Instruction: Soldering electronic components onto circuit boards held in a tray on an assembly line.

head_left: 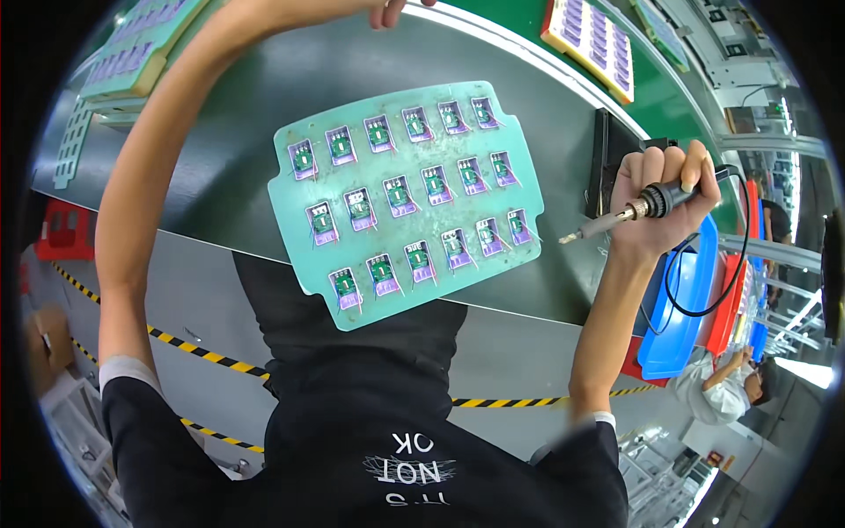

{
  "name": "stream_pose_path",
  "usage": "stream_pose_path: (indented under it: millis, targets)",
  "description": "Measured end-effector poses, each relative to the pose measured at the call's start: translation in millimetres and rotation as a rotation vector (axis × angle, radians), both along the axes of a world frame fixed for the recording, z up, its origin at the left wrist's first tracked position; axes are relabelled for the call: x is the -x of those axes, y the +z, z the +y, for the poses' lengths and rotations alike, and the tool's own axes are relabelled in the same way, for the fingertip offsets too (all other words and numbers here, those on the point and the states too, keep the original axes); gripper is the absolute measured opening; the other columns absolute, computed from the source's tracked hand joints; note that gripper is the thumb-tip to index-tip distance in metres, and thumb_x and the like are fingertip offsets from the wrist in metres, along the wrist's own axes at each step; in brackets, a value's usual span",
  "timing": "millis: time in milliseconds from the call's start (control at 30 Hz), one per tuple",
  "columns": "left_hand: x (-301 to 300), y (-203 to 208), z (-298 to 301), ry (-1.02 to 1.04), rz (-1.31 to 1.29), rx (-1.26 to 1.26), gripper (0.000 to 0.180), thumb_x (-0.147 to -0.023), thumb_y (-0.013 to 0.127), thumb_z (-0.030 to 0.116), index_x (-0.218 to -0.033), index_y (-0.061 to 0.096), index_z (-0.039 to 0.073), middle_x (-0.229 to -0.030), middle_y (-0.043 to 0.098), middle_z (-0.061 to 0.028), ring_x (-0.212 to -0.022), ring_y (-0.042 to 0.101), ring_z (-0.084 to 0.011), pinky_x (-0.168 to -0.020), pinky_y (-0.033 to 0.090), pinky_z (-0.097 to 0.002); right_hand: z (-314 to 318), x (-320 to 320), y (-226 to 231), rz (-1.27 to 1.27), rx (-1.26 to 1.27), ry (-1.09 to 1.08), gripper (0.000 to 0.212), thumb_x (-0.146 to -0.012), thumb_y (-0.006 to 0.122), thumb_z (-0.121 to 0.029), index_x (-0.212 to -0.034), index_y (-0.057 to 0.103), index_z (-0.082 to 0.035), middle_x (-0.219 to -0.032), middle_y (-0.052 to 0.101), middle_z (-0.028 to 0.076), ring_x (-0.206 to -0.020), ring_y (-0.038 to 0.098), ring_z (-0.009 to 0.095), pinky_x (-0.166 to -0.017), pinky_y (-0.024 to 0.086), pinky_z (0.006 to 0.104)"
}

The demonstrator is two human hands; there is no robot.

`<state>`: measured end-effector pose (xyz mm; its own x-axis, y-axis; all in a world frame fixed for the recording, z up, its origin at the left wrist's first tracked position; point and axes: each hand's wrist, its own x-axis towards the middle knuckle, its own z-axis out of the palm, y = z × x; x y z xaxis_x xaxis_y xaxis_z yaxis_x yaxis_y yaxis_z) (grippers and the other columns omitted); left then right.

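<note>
My right hand (662,195) is closed round the handle of a soldering iron (656,202). Its tip points left, a little off the right edge of a light green tray (407,158). Rows of pockets in the tray hold small green circuit boards (398,194) on purple pieces, with thin red and dark wires hanging from them. My left arm reaches up past the tray's left side. The left hand (387,11) is mostly cut off by the upper edge; only some fingertips show, and whatever it holds is out of sight.
The tray lies on a dark green bench (238,167), overhanging its near edge. At upper left stand stacked trays (145,53); another loaded tray (591,40) lies beyond a white rail. Right of my hand are a black cable (746,238) and a blue bin (691,308). A person (717,392) is farther right.
</note>
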<state>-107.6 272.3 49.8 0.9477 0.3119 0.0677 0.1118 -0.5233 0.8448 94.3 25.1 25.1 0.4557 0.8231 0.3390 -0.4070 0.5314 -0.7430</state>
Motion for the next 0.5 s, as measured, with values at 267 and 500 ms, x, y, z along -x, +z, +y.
stream_pose_path:
  millis: [267, 500]
  targets:
    - [-6.7, -77.3, -9.5, -0.259, -0.087, 0.447, 0.038, -0.096, 0.043, 0.021, -0.127, 0.047, -0.001, -0.122, 0.053, -0.0109, -0.112, 0.05, -0.0175, -0.098, 0.036, -0.0292, 3.9, 9.6, -5.3, -0.052, 0.008, 0.087, 0.028, -0.093, 0.035, -0.023, -0.068, 0.038, -0.01, -0.044, 0.032, 0.0, -0.038, 0.026, 0.01, -0.039, 0.022, 0.0263]
    - [-4.4, -75.7, -15.9, -0.382, -0.132, 0.276, 0.042, -0.095, 0.04, 0.027, -0.129, 0.044, 0.003, -0.126, 0.05, -0.0153, -0.116, 0.047, -0.024, -0.098, 0.035, -0.0313, 8.4, 20.2, -5.5, -0.101, 0.051, 0.015, 0.027, -0.092, 0.036, -0.024, -0.068, 0.039, -0.01, -0.045, 0.03, 0.0, -0.038, 0.024, 0.01, -0.038, 0.021, 0.0272]
